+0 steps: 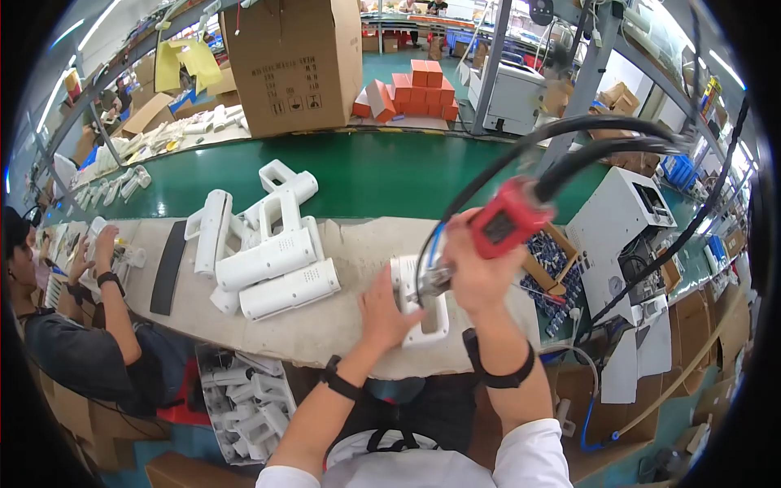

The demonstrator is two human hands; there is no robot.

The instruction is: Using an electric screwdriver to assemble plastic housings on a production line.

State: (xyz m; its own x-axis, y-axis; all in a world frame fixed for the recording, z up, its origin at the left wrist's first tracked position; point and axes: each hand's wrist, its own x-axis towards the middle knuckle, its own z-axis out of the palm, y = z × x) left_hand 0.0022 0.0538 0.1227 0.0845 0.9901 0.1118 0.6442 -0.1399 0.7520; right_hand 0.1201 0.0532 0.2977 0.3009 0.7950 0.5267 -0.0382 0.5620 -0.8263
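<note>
My right hand is closed round a red powered screwdriver with thick black hoses at its top. Its metal nose points down over a white plastic housing with a loop handle, which lies on the bench in front of me. Whether the tip touches the housing I cannot make out. My left hand grips the left side of that housing, fingers partly hidden. To the left of it lie several similar white housings in a loose pile.
A dark flat strip lies left of the pile. On the right are a tray of small screws and a white machine. Beyond the green belt stand a large carton and orange boxes. A co-worker sits at left, near a parts crate.
</note>
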